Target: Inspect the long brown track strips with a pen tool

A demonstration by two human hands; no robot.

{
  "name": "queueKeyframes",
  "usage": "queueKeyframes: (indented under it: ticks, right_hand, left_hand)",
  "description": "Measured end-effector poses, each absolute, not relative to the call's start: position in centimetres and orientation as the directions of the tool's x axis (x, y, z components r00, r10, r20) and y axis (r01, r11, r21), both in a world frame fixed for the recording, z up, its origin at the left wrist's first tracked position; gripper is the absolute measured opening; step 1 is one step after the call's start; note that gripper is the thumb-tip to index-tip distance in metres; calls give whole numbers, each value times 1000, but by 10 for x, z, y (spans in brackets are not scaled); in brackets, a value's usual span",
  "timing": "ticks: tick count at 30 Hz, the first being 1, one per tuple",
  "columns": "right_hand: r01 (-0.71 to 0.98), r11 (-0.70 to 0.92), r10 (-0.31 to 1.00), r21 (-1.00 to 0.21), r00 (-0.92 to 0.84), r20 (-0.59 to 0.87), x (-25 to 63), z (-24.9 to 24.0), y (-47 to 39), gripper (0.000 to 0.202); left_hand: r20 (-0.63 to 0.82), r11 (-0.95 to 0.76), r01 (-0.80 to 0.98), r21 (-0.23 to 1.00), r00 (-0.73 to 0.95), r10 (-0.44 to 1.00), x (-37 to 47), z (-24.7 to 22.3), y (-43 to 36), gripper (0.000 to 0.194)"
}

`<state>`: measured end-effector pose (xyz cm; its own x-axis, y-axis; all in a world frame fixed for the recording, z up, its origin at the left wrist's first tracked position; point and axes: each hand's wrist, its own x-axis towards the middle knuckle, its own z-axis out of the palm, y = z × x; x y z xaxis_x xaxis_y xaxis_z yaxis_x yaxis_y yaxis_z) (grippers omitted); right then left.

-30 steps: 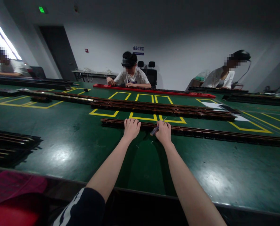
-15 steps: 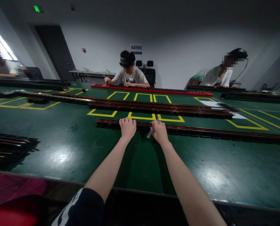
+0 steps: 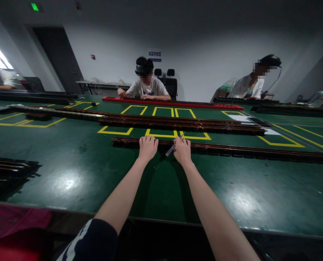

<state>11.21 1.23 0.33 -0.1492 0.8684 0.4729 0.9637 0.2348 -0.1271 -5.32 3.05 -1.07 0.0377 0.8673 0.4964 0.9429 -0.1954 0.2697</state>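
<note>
A long dark strip with copper-toned lines along it lies crosswise on the green table. My left hand is closed over the strip near its left end, fingers curled over the far side. To the right, my right hand rests against the same strip, fingers bent around a small screwdriver with a translucent handle. The handle sticks out to the left and toward me; its thin shaft points away past the knuckles. My right fingertips are partly hidden.
Behind lies a bundle of similar strips across yellow tape outlines. Another stack sits at the near left. Beyond are a red tray and a person seated facing me, with other people at both sides.
The view has shifted slightly. The strip has slid a little to the right relative to the tape outlines, with my left hand on it. The screwdriver handle has swung slightly left.
</note>
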Motion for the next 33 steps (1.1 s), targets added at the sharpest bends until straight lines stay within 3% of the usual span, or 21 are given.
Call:
queueKeyframes:
  ticks: [16,25,33]
  right_hand:
    - [946,298,840,-131,-195,506,121,-8,23,23]
    - [903,358,831,-237,-193,522,132,-13,28,26]
    - [901,367,816,-233,-191,545,127,-12,21,23]
  left_hand:
    - [462,-240,908,344,59,885,-54,-8,27,36]
    - [427,-276,867,414,83,900,-63,-2,19,36]
    - [415,-287,857,428,96,905,-65,-1,18,34]
